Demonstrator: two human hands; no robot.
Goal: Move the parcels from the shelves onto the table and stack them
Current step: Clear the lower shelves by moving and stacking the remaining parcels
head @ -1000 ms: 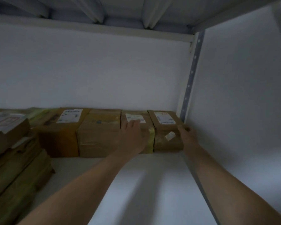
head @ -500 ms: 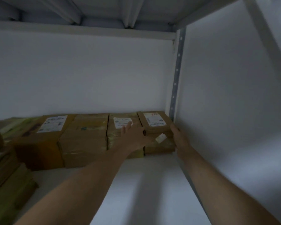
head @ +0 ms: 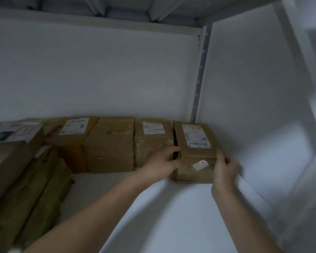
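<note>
Right at the back corner of the white metal shelf (head: 153, 207), the rightmost parcel (head: 195, 154) sits against the side wall, a squat box of brown corrugated card with creased, slightly crushed edges. A white printed shipping label (head: 195, 137) lies flat on its top, and a small white tag (head: 200, 164) is stuck askew on its front, over a band of glossy, wrinkled tape.

Both hands clasp this box. The left hand (head: 162, 161) curls round its front left corner, fingers reaching into the dark gap beside the neighbouring parcel (head: 151, 143) and thumb lying on the front face. The right hand (head: 224, 167) grips the front right corner, thumb up along the edge and fingers bent round the side by the wall.

The neighbouring parcel is wrapped in yellowish tape and carries its own white label. More card boxes continue the row leftwards, touching one another. A perforated grey steel upright (head: 201, 70) rises behind the corner, under a ribbed upper shelf (head: 117, 8).
</note>
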